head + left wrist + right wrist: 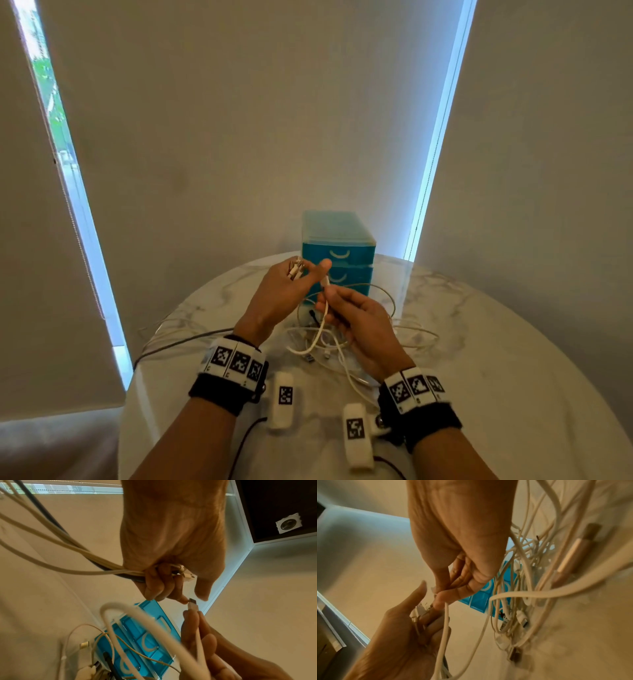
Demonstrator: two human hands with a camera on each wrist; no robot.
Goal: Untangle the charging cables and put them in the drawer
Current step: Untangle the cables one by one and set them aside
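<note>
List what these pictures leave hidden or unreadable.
- Drawer unit: drawers shut, contents unseen; lower front hidden by both hands in head view.
- Cable pile: strands overlap, count unclear; blurred in right wrist view.
- Plugs in left hand: types too small in head view, fingers cover them in left wrist view.

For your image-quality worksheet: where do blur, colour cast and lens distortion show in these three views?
Head view: window edges bow outward, bright daylight strips; sharp drawer unit. Left wrist view: warm orange cast, near white cable blurred. Right wrist view: same cast, cable tangle smeared at right.
</note>
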